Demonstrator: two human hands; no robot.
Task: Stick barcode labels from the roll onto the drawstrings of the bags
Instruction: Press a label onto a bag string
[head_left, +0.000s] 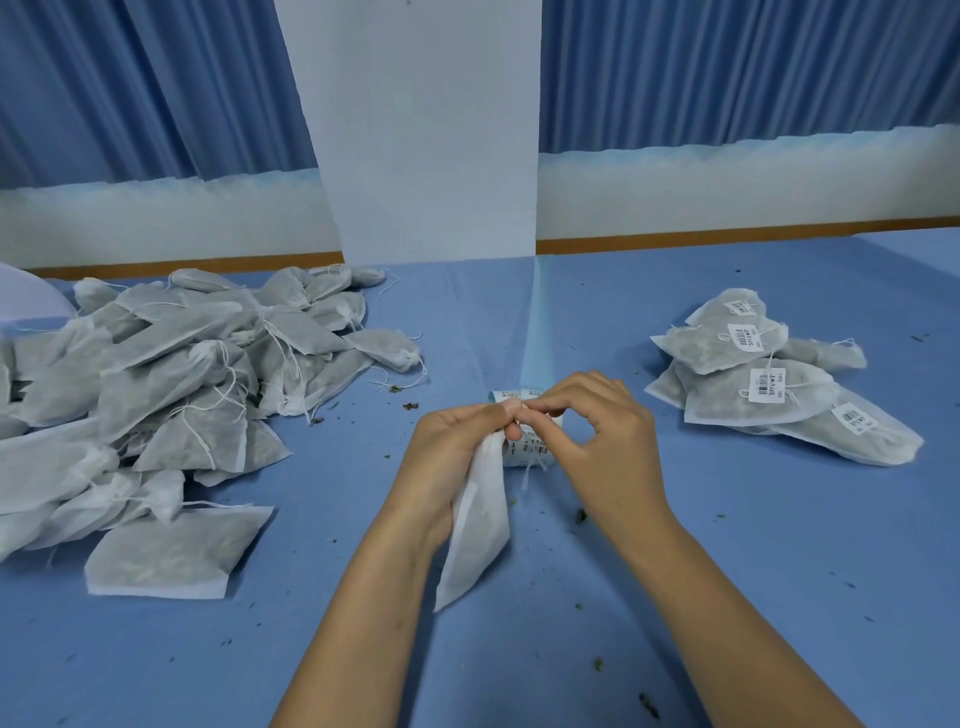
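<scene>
- The bag (478, 530), gripped at its neck by the left hand (457, 457), hangs below the fingers (493, 413); the roll (530, 449) lies just behind them.
- The drawstring (526, 480) seems pinched by the right hand (597, 441); no label can be made out.
- A label could be stuck to skin if the drawstring slips.

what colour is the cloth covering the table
The table cloth is plain light blue with no pattern; the head view shows it clearly.
</scene>
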